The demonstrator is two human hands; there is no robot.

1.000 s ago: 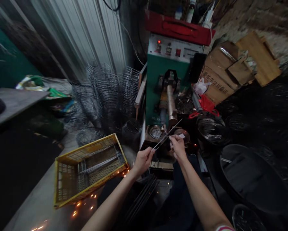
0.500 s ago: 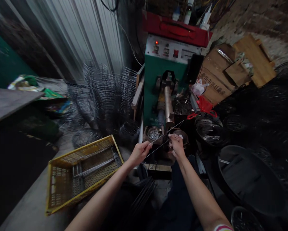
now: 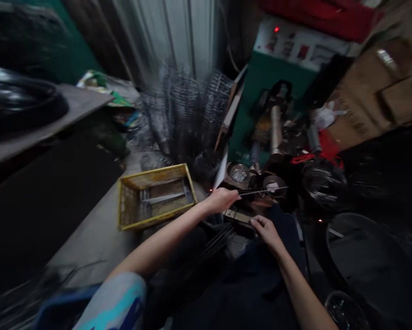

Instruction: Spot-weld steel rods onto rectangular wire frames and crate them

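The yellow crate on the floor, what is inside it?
Inside the yellow crate lie a few thin metal rods on its mesh bottom. The picture is blurred, so their number and anything beneath cannot be told.

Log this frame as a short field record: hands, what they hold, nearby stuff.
left hand: pinches thin metal rods, held roughly level in front of the machine
right hand: lower, at the person's lap, fingers curled; contents unclear
machine: green body, red light lit on panel
yellow crate: on the floor to the left, rods inside
wire cages: stacked behind crate
image: motion-blurred

Crate (image 3: 154, 197) left of machine (image 3: 278, 91)
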